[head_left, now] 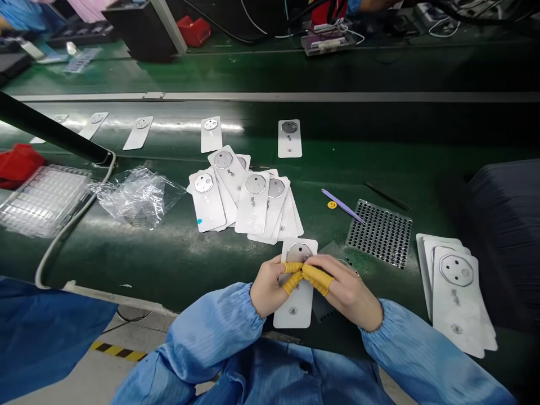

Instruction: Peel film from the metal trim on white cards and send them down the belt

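Hands (350, 289) over white panel (301, 298), print (293, 310) illegible

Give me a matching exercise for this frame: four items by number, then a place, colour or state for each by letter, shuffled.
Items:
1. Clear plastic wrap
2. Finger covers
3. Lilac tool
4. White panel nearest the person

Descriptions:
A. One end over the dotted sheet
B. Beneath the left hand and right hand
C. Crumpled, left of the spread pile of panels
D. Yellow

Pairs: 1-C, 2-D, 3-A, 4-B
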The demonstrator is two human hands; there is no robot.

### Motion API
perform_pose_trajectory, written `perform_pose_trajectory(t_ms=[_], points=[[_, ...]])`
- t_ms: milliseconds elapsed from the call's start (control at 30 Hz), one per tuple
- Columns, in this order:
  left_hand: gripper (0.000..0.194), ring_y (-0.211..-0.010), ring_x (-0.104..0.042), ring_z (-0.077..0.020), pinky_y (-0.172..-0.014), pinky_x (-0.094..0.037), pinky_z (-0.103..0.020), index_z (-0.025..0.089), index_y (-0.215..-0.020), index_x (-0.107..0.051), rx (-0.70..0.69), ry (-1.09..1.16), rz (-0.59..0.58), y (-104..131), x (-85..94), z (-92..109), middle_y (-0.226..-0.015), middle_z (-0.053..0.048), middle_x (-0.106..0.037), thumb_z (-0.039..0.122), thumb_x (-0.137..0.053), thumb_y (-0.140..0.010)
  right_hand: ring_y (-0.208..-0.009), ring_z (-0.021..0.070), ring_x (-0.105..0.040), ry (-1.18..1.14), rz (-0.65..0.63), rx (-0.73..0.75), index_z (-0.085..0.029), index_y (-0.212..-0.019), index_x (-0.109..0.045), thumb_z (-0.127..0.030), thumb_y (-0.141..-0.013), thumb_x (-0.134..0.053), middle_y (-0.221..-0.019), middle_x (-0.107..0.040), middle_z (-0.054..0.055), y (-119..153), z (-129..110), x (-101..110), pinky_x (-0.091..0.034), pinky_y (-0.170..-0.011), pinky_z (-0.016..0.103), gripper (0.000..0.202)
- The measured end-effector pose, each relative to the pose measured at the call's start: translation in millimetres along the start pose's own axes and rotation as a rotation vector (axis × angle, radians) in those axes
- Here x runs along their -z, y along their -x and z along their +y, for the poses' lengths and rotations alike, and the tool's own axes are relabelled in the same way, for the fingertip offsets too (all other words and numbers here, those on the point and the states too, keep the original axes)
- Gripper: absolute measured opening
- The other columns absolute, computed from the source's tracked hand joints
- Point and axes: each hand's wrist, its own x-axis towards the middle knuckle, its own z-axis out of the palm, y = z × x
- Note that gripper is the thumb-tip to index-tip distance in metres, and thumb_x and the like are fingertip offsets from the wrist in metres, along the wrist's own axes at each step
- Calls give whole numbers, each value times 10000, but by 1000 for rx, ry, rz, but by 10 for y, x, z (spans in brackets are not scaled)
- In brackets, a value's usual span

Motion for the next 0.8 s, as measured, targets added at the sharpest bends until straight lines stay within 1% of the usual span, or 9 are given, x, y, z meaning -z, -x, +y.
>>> perform_pose_trajectory(t_ms=[100,167,300,367,500,600,700,733,800], points=[[206,-985,-658,-238,-870,-542,-354,173,-990,-738,22,105,-69,-16,23,-23,-1045,-108,-693,255,-610,-852,-1001,178,-636,-22,45,-20,-146,-1190,-509,-79,-912,-411,-1077,-646,116,40,31,-3,-585,-836,314,303],[218,-985,-658,-246,-874,-543,-366,158,-998,-737,59,151,-94,-18,28,-53,-1040,-117,-694,265,-627,-843,-1011,180,-648,13,35,-19,-126,-1202,-508,-70,-909,-376,-1074,-662,118,59,49,-15,-583,-865,312,327],[211,-1037,-642,-258,-902,-533,-375,154,-999,-734,75,112,-72,-4,7,-88,-1083,-120,-682,215,-628,-826,-1027,226,-653,174,73,177,-81,-1113,-569,-12,-865,-360,-1037,-682,150,84,81,-90,-581,-890,373,331],[212,-1043,-642,-249,-911,-529,-364,165,-992,-732,64,51,-46,-1,-21,-83,-1094,-107,-679,175,-610,-819,-1034,238,-648,171,106,197,-83,-1057,-592,6,-851,-379,-1028,-683,155,93,100,-140,-579,-892,390,309],[213,-976,-663,-235,-868,-541,-349,157,-942,-732,8,-44,-50,-9,-61,-78,-1026,-105,-686,123,-578,-800,-994,208,-649,72,118,75,-120,-1058,-584,-70,-886,-462,-1003,-672,129,85,141,-229,-594,-842,353,217],[187,-927,-671,-244,-830,-553,-361,142,-934,-719,11,-72,-66,11,29,-97,-996,-116,-685,151,-602,-788,-920,164,-646,25,147,-54,-136,-1071,-564,-119,-896,-511,-989,-648,111,71,176,-275,-594,-767,285,183],[365,-974,-663,-257,-830,-560,-367,134,-1168,-599,82,-40,-34,105,242,-88,-1118,-140,-654,182,-604,-806,-913,162,-643,0,198,-114,-153,-1062,-566,-106,-879,-540,-998,-639,104,80,201,-294,-587,-773,290,191],[454,-973,-664,-254,-814,-567,-361,143,-1269,-511,115,-22,22,153,311,-67,-1144,-144,-644,188,-590,-824,-934,174,-643,-5,213,-109,-157,-1074,-568,-102,-872,-549,-1005,-641,105,88,199,-290,-586,-797,309,210],[624,-910,-681,-238,-755,-580,-349,187,-1417,-292,168,-7,177,255,393,8,-1107,-130,-661,196,-565,-856,-990,202,-639,1,226,-81,-164,-1116,-568,-93,-851,-572,-1020,-648,105,96,169,-261,-577,-864,361,274]])
